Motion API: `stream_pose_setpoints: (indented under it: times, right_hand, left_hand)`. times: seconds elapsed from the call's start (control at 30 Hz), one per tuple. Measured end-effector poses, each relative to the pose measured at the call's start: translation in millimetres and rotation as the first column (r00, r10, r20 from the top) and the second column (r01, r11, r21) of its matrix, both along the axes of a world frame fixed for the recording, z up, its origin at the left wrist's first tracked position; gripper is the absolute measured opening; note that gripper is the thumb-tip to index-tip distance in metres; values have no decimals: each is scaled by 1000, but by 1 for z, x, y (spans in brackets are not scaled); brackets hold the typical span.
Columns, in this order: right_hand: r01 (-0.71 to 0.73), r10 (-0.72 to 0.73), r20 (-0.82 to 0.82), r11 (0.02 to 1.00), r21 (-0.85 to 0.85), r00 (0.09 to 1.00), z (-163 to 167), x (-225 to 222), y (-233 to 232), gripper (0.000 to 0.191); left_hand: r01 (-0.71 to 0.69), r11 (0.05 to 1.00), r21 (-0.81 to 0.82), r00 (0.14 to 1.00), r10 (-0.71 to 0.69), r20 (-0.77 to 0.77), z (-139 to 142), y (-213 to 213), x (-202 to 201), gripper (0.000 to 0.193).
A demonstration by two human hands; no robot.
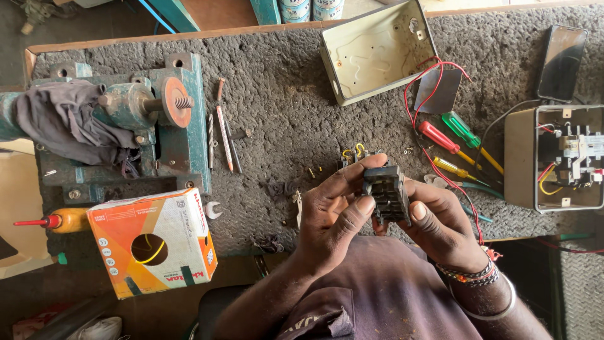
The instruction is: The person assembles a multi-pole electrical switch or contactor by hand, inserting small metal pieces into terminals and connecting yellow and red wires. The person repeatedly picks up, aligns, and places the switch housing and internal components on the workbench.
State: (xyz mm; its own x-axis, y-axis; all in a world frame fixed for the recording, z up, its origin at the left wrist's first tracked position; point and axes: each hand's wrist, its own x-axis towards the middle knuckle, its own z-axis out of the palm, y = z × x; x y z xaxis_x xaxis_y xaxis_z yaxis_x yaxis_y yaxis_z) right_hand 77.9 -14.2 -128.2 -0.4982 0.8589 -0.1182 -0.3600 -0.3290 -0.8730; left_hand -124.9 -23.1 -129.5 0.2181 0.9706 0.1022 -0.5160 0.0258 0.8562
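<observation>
Head view looks straight down, and both hands meet over the near edge of the grey rough-matted bench (pixel 283 126). Left hand (pixel 330 208) has its grip closed on the small black plastic switch block (pixel 385 194), thumb pressed on its front face, fingers curled over the top. Right hand (pixel 440 223) clamps the same block from the other side, thumb on its lower right corner, beaded bands on the wrist. So the block sits between the two hands, held up just above the bench edge and the person's lap.

Yellow wire loops (pixel 352 151) poke up just behind the left fingers. A thin red wire (pixel 434 69) runs down past the right hand. Just right of that hand lie a red-handled screwdriver (pixel 438 136), a green-handled screwdriver (pixel 460 129) and a yellow-handled screwdriver (pixel 450 167). Far right stands an open grey metal box with wired switchgear inside (pixel 553 157), a dark phone (pixel 561 62) above it. An empty cream metal enclosure (pixel 377 50) rests at the top. Over on the left sits a teal bench vice (pixel 157 107) draped with a dark cloth, and an orange-and-white cardboard box with a round hole (pixel 154 242) sits near the front.
</observation>
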Motion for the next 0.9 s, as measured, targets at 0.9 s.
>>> stream_pose_setpoints:
  times: [0.9]
  right_hand:
    - [-46, 27, -169, 993, -108, 985, -37, 7, -1, 49]
  left_hand:
    - [-33, 998, -59, 999, 33, 2, -9, -3, 8, 48]
